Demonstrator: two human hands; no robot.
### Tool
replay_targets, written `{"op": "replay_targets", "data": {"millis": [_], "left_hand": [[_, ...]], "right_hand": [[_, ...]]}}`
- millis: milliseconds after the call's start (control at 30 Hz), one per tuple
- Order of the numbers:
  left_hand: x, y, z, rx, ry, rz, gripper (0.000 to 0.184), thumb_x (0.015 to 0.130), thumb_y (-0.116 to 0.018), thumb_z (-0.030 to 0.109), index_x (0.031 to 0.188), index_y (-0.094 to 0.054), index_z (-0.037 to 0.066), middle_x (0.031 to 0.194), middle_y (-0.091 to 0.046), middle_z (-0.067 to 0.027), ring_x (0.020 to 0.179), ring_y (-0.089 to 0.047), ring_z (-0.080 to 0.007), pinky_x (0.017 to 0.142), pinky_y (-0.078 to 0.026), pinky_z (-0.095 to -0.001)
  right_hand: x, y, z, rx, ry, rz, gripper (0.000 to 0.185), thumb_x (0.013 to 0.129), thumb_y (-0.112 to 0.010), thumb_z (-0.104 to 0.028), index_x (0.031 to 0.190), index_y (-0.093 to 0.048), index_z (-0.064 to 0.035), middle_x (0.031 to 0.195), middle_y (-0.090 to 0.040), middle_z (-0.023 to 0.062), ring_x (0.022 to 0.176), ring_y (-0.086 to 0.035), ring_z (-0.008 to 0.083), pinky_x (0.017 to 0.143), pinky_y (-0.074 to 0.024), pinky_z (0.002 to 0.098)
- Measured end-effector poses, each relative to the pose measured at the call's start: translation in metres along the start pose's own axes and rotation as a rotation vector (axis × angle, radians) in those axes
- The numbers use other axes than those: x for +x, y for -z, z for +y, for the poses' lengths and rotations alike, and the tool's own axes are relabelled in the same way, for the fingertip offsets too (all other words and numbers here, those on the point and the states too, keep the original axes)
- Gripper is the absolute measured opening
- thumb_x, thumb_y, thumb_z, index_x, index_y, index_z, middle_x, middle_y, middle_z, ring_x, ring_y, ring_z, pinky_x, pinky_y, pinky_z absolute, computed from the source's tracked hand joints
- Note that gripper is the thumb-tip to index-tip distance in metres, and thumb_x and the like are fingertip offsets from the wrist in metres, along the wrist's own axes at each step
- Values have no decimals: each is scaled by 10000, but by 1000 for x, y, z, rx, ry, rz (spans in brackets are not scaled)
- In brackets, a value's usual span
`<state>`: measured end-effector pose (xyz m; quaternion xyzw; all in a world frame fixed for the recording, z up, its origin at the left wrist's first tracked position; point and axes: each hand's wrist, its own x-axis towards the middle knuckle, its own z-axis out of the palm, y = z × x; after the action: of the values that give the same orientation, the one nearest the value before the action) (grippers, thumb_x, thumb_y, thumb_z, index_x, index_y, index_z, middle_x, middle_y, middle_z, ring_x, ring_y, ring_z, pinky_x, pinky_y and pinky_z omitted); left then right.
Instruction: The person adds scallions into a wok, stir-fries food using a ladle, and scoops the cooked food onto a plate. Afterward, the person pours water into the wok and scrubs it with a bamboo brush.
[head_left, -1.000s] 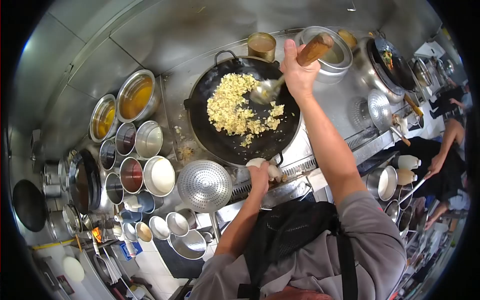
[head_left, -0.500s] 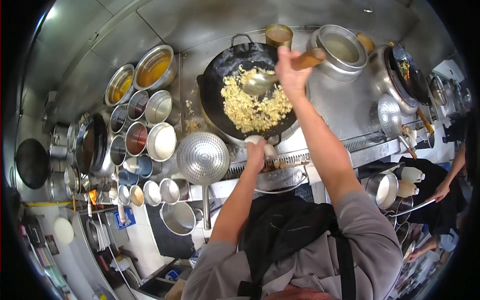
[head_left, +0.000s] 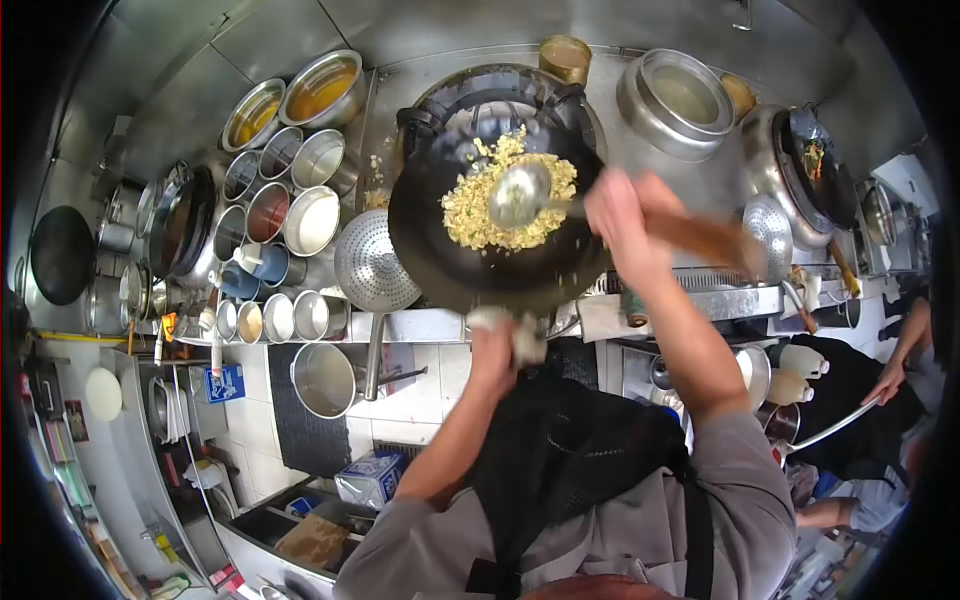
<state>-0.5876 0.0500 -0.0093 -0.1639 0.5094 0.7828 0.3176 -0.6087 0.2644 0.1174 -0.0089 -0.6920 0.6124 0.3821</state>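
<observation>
My left hand (head_left: 492,350) is closed round a pale cloth (head_left: 527,345) at the near rim of the black wok (head_left: 430,250). The wok is tilted and pulled off the burner ring (head_left: 490,85), which shows behind it. Yellow rice-like food (head_left: 475,215) lies in the wok, with a few bits in the air. My right hand (head_left: 630,225), blurred, is closed on the wooden handle (head_left: 705,240) of a ladle. The ladle's metal bowl (head_left: 520,195) is over the food.
Left of the wok are a perforated strainer (head_left: 375,262), several metal pots and two bowls of yellow liquid (head_left: 322,90). A lidless pot (head_left: 685,95) and a second wok (head_left: 820,165) stand to the right. Another person's hand (head_left: 886,382) holds a long handle at far right.
The wok has come off the burner towards me, moved by my left hand with the cloth. My right hand and the ladle have moved nearer and right. The food is more bunched.
</observation>
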Motion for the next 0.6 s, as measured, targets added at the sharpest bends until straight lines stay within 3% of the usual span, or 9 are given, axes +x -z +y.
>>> {"op": "replay_targets", "data": {"millis": [100,167,233,267,333,400,500,567,600], "left_hand": [[-28,-16,19,-58,126,-8,216,915,-513,17,1130,-520,28,1036,-654,-183,851,-696,-301,676,-607,-474],[28,-30,15,-23,-35,-37,123,979,-548,131,945,-564,14,868,-655,-143,743,-678,-277,646,-597,-458],[70,-31,-6,31,-47,-72,143,973,-576,105,999,-534,-29,923,-607,-115,755,-633,-223,585,-536,-399],[76,10,-56,-15,-167,-152,179,1013,-574,126,1097,-507,-17,1014,-602,-111,854,-635,-204,711,-567,-399],[50,45,-85,-35,-43,-155,325,1021,-575,89,1299,-409,58,1195,-551,-118,1101,-625,-230,930,-574,-409],[36,27,-68,27,-208,-54,298,974,-542,15,1255,-442,24,1157,-593,-160,1060,-653,-283,851,-602,-434],[79,-12,-8,-64,-96,-17,188,911,-573,49,1079,-524,-18,972,-652,-158,780,-690,-292,643,-613,-455],[138,-15,17,-59,29,-217,272,926,-570,78,1146,-449,-27,1044,-596,-195,787,-660,-276,549,-574,-405],[145,-24,12,-61,-12,-129,237,916,-561,56,1115,-459,-20,1020,-607,-190,753,-658,-285,496,-556,-402]], "right_hand": [[-55,7,-36,55,134,-87,335,1075,-531,-194,789,-395,-83,606,-426,7,534,-395,111,489,-330,293],[-39,-2,22,-151,-6,-71,331,1065,-550,-167,777,-407,-88,607,-451,7,524,-417,98,489,-366,283],[-4,-22,84,-215,19,33,329,1053,-572,-144,765,-419,-95,606,-472,9,510,-441,87,493,-397,270],[6,-23,75,-220,37,37,329,1053,-572,-144,765,-419,-95,606,-472,9,510,-441,87,493,-397,270],[39,-23,32,-61,155,182,308,1046,-584,-133,779,-436,-96,600,-477,11,490,-451,96,479,-403,276],[70,-9,-29,166,276,197,276,1051,-565,-110,799,-452,-96,557,-455,7,446,-418,102,422,-403,315],[102,-5,-84,281,333,213,297,1057,-563,-137,785,-448,-99,525,-382,-3,428,-371,102,417,-385,317],[125,-9,-90,378,486,234,306,1059,-557,-145,778,-447,-101,524,-378,-6,423,-361,105,421,-389,326],[130,-17,-88,351,487,298,304,1062,-547,-141,778,-441,-106,523,-371,-4,427,-360,104,428,-398,333]]}}
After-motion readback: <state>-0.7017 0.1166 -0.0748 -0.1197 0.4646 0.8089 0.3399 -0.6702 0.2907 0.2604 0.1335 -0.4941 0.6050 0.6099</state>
